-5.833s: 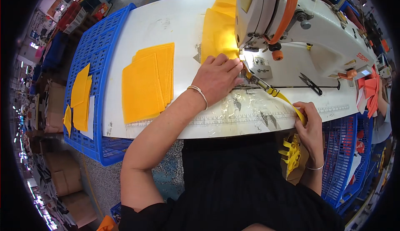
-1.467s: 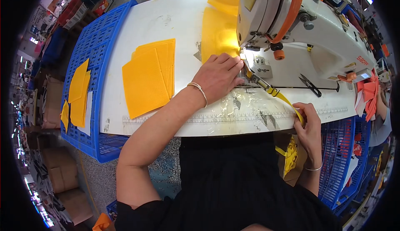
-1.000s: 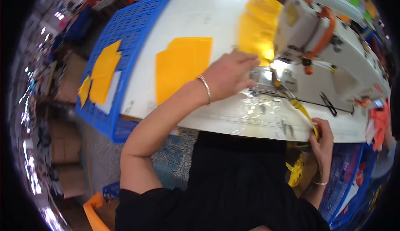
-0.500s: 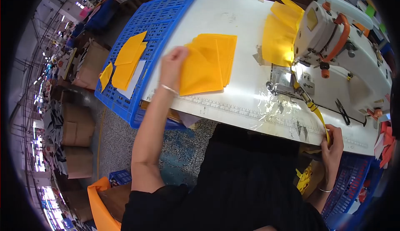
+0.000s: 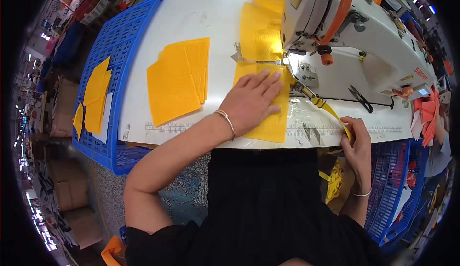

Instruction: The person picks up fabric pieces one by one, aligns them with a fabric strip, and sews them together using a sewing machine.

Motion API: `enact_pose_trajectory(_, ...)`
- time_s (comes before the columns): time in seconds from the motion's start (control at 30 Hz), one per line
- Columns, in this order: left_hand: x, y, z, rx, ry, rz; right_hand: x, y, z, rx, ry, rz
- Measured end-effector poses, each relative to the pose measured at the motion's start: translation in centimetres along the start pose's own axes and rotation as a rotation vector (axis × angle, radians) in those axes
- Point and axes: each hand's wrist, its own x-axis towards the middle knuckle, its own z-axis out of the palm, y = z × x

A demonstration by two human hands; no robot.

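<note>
a: please, what does the left hand point(image 5: 251, 100) do now?
b: it lies palm down on the yellow piece point(image 5: 273, 127), with the fingers a little spread. it is not closed around anything.
a: and where exactly is this piece?
b: it is flat on the white table point(image 5: 220, 12), in front of the sewing machine point(image 5: 378, 40), and it covers one part of the printed ruler point(image 5: 167, 127). behind it there is the yellow cloth point(image 5: 261, 33), beside the machine head.
a: how is the right hand point(image 5: 357, 141)?
b: it is near the front edge of the table, and its thumb and fingers pinch the yellow strip point(image 5: 332, 112). the strip goes from there to the metal guide point(image 5: 304, 91).
a: what other things are around?
b: the black snips point(image 5: 360, 98) lie to the right of the guide. the stack of yellow pieces point(image 5: 172, 86) lies well apart, between the left hand and the blue crate point(image 5: 110, 40).
</note>
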Motion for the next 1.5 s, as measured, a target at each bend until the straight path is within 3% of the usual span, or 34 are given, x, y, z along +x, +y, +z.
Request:
enact_pose_trajectory(0.13, 1.4, -1.1, -0.6, 0.104, 0.039, 0.069, 0.1, 0.0, -0.1, 0.013, -0.008, -0.003)
enact_pose_trajectory(0.43, 3.2, -1.9, -1.3, 0.131, -0.130, 0.026, 0.0, 0.1, 0.0, 0.024, -0.007, 0.007)
enact_pose_trajectory(0.63, 3.8, -2.5, -0.9, 0.138, -0.131, 0.039, 0.1, 0.0, 0.1, 0.004, 0.002, 0.000)
enact_pose_trajectory(0.77, 3.6, -3.0, 0.4, 0.099, 0.085, 0.103, 0.1, 0.0, 0.1, 0.003, -0.006, 0.019)
enact_pose_trajectory(1.1, 4.1, -2.6, 0.8, 0.053, 0.235, 0.173, 0.2, -0.1, 0.0, 0.033, -0.011, 0.035)
enact_pose_trajectory(1.27, 4.0, -1.6, 1.0, 0.083, 0.155, 0.144, 0.1, -0.1, 0.0, 0.004, -0.003, 0.009)
enact_pose_trajectory(1.5, 3.9, -1.3, 0.5, 0.115, 0.202, 0.178, 0.1, -0.3, -0.1, 0.000, -0.003, 0.029)
